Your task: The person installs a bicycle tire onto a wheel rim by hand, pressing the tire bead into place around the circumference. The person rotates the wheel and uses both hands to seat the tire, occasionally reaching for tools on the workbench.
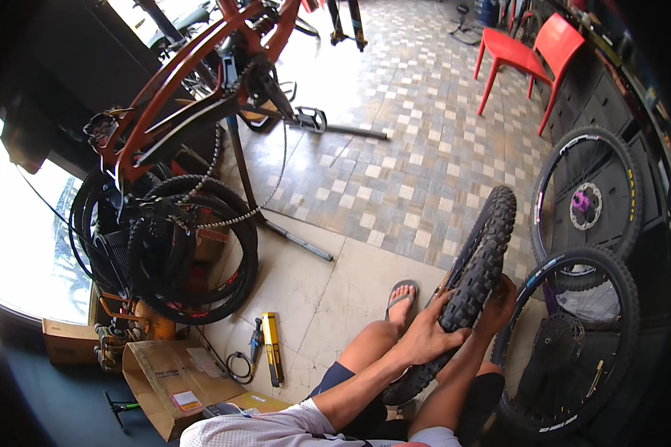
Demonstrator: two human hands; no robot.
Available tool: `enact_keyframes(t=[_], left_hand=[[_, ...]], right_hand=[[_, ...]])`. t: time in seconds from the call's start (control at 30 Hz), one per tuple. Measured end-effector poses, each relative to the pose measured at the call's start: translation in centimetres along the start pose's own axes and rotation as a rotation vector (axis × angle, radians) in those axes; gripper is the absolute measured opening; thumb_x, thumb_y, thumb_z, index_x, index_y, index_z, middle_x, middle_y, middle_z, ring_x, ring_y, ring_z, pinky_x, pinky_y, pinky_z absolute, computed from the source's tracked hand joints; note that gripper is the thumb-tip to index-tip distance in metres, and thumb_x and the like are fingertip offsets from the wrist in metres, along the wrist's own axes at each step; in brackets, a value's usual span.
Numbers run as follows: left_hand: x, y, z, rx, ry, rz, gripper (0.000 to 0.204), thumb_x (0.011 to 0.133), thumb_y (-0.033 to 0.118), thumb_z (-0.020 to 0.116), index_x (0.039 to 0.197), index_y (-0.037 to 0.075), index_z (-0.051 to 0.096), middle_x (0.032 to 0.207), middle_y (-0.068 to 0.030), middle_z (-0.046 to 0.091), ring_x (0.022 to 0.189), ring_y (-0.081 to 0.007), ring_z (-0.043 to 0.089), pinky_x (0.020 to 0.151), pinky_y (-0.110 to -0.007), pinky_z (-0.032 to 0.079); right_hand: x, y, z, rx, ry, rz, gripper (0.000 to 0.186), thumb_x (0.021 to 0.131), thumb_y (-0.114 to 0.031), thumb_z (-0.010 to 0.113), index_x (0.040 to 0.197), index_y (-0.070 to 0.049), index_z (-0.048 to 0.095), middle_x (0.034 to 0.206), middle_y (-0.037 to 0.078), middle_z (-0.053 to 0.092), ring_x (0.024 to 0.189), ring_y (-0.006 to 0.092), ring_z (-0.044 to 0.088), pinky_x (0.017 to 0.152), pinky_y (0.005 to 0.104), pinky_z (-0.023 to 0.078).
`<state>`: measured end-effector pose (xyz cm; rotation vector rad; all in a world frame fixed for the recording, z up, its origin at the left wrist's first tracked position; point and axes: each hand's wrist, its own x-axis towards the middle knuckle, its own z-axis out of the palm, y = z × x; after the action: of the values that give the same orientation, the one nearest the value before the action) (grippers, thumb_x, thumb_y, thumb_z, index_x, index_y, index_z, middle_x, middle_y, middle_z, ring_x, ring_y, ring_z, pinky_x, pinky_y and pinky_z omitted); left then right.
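Observation:
A black bicycle tire (479,279) with chunky knobs stands upright before me, seen nearly edge-on, tilted with its top away and to the right. Its lower end is between my legs. My left hand (434,331) is closed round its near left side, with the thumb across the tread. My right hand (493,307) grips it from the right, lower fingers partly hidden. Along the tire's left side a dark inner edge shows; how much of a rim sits inside I cannot make out.
Two bicycle wheels (632,201) (625,313) lean against dark drawers on the right. An orange bicycle frame (145,141) hangs on a stand at left, its chain dangling. A red chair (518,56), cardboard box (156,372), yellow box (272,346) and small pump (256,339) surround the tiled floor.

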<state>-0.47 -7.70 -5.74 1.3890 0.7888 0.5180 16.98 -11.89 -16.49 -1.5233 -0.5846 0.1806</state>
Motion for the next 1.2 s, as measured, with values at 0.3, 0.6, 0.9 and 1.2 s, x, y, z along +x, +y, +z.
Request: enact_keyframes(t=[0.3,0.6,0.9,1.2], left_hand=[[-3.5,-1.0,-0.9,-0.134,0.088,-0.084,0.08,0.081,0.017,0.079,0.149,-0.008,0.047,0.114,-0.014,0.071,0.096,-0.0179,0.067,0.086,-0.032,0.055],[-3.4,0.0,-2.3,-0.012,0.136,-0.009,0.067,0.075,0.008,0.084,0.133,-0.007,0.054,0.118,-0.0149,0.067,0.107,-0.0177,0.064,0.092,-0.033,0.054],[-2.9,0.4,-7.4,0.093,0.129,-0.216,0.1,0.058,0.03,0.092,0.143,-0.007,0.051,0.127,-0.0147,0.068,0.114,-0.0248,0.066,0.102,-0.038,0.051],[5.5,0.4,-7.0,0.157,0.284,-0.103,0.096,0.077,0.053,0.087,0.137,-0.011,0.048,0.107,-0.0232,0.071,0.084,-0.029,0.073,0.07,-0.038,0.062]], right_hand=[[7.1,4.4,6.0,-0.18,-0.04,-0.148,0.025,0.102,-0.003,0.056,0.122,0.003,0.069,0.112,0.012,0.074,0.1,0.0178,0.069,0.09,0.0322,0.054],[13.9,14.9,8.8,-0.117,-0.125,0.276,0.029,0.096,-0.028,0.074,0.115,-0.005,0.071,0.091,0.016,0.077,0.086,0.0266,0.074,0.079,0.039,0.056],[12.3,31.8,6.7,-0.876,-0.349,0.742,0.049,0.096,-0.048,0.068,0.115,-0.002,0.072,0.118,0.024,0.074,0.112,0.0438,0.071,0.097,0.0516,0.057],[-6.9,38.5,0.0,-1.036,-0.861,0.929,0.03,0.09,-0.025,0.069,0.107,-0.002,0.079,0.119,0.023,0.075,0.114,0.0431,0.071,0.096,0.0485,0.059]])
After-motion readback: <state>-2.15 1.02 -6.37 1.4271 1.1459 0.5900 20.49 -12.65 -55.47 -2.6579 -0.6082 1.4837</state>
